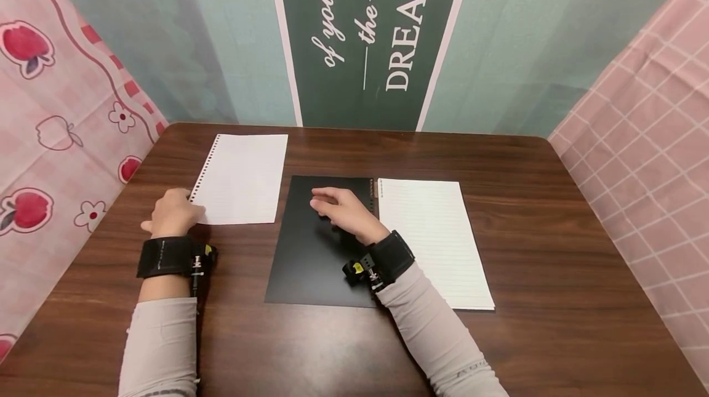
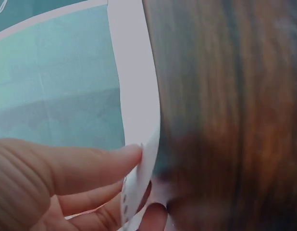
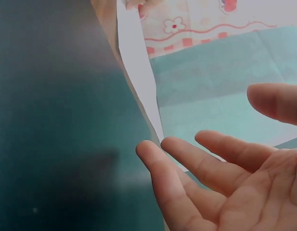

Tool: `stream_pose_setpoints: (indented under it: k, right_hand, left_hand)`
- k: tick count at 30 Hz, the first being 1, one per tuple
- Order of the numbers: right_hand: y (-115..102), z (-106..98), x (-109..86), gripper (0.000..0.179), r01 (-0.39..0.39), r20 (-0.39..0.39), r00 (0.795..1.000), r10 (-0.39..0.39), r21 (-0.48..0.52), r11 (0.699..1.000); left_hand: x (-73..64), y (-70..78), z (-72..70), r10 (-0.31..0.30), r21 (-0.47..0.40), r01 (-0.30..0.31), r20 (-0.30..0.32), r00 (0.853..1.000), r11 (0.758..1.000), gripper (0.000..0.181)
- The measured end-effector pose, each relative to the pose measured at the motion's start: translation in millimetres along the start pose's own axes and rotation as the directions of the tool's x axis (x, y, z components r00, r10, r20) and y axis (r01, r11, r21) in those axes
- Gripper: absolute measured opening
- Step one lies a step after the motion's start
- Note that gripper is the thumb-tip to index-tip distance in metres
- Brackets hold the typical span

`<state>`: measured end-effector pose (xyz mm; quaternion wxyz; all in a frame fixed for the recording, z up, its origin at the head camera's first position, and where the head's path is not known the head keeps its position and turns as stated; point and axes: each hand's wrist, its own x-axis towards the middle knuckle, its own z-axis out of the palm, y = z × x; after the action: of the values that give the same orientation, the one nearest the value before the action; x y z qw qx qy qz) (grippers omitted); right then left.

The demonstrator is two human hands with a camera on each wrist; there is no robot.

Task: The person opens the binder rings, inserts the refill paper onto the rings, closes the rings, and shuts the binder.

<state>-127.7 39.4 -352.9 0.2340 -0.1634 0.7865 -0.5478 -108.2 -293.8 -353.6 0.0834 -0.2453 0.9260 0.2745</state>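
Observation:
A loose white sheet (image 1: pixel 244 175) with a row of punched holes down its left edge lies at the left of the table. My left hand (image 1: pixel 174 212) pinches it near the lower left corner; in the left wrist view the thumb is on top, other fingers underneath, and the sheet (image 2: pixel 136 62) bends there. A ring-bound notebook lies opened flat, its black cover (image 1: pixel 301 268) on the left and its lined pages (image 1: pixel 434 237) on the right. Over the black cover is my right hand (image 1: pixel 346 212), fingers extended and holding nothing, as the right wrist view shows too.
The dark wood table (image 1: pixel 532 237) reaches to a green curtain (image 1: pixel 526 46) behind. A pink cloth with apples (image 1: pixel 61 138) hangs on the left, a pink checked cloth (image 1: pixel 653 157) on the right. Bare wood lies right of the notebook and in front of it.

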Motion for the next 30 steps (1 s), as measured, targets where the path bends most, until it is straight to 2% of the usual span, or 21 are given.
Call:
stream_pose_setpoints:
  k: [2, 5, 11, 16, 21, 27, 30]
  right_hand:
    - [1, -2, -0.7, 0.049, -0.005, 0.0, 1.0, 0.005, 0.012, 1.0]
    - [2, -4, -1.6, 0.05, -0.012, 0.011, 1.0, 0.012, 0.022, 1.0]
    - [6, -6, -2.0, 0.05, -0.014, 0.028, 1.0, 0.014, 0.033, 0.999]
    - [7, -6, -0.7, 0.05, -0.013, 0.022, 1.0, 0.012, 0.069, 0.998]
    - [7, -4, 4.4, 0.049, 0.004, -0.044, 0.999, 0.002, 0.15, 0.989]
    - [7, 3, 8.2, 0.048, -0.018, -0.069, 0.997, 0.037, 0.254, 0.967]
    - [8, 6, 9.3, 0.045, -0.045, -0.071, 0.995, 0.067, 0.285, 0.958]
  left_hand:
    - [-0.8, -2.4, -0.9, 0.0, -0.033, -0.001, -0.026, 1.0, 0.999, 0.046]
    - [-2.5, -3.4, -1.6, -0.023, -0.092, 0.013, -0.106, 0.994, 0.996, 0.041]
    - [-5.0, 0.8, -2.8, -0.048, -0.187, -0.002, -0.26, 0.964, 0.982, 0.041]
    - [-7.6, 3.8, -6.7, -0.003, -0.193, -0.071, -0.36, 0.933, 0.979, 0.039]
    - [-11.4, 12.2, -11.1, 0.041, -0.195, -0.14, -0.441, 0.897, 0.971, 0.038]
    - [-15.5, 22.9, -13.9, 0.089, -0.183, -0.2, -0.485, 0.87, 0.962, 0.037]
    - [-18.3, 28.6, -15.6, 0.118, -0.18, -0.241, -0.513, 0.85, 0.954, 0.036]
